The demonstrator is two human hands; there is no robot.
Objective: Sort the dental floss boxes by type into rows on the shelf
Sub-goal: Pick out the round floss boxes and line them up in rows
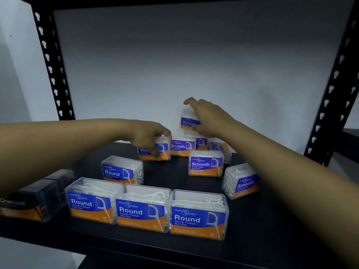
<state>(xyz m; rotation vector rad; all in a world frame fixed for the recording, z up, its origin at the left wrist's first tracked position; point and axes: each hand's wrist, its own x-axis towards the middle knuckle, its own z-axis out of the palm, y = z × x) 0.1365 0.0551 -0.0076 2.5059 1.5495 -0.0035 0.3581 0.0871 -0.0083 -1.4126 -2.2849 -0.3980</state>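
Observation:
Clear dental floss boxes with blue-orange labels stand on a black shelf (262,230). Three "Round" boxes line the front (91,202) (142,212) (198,218), with another "Round" box (121,171) behind them. My left hand (149,138) grips a "Round" box (162,151) resting on the shelf further back. My right hand (207,119) holds a second "Round" box (187,119) lifted above the back boxes. "Smooth" boxes stand at mid-back (181,148), centre right (206,164) and, tilted, at right (242,181).
Dark "Charcoal" boxes (29,202) sit at the shelf's left front. More boxes (221,148) stand at the back behind the lifted one, partly hidden. Black perforated uprights (52,63) (336,74) frame the shelf, with a white wall behind.

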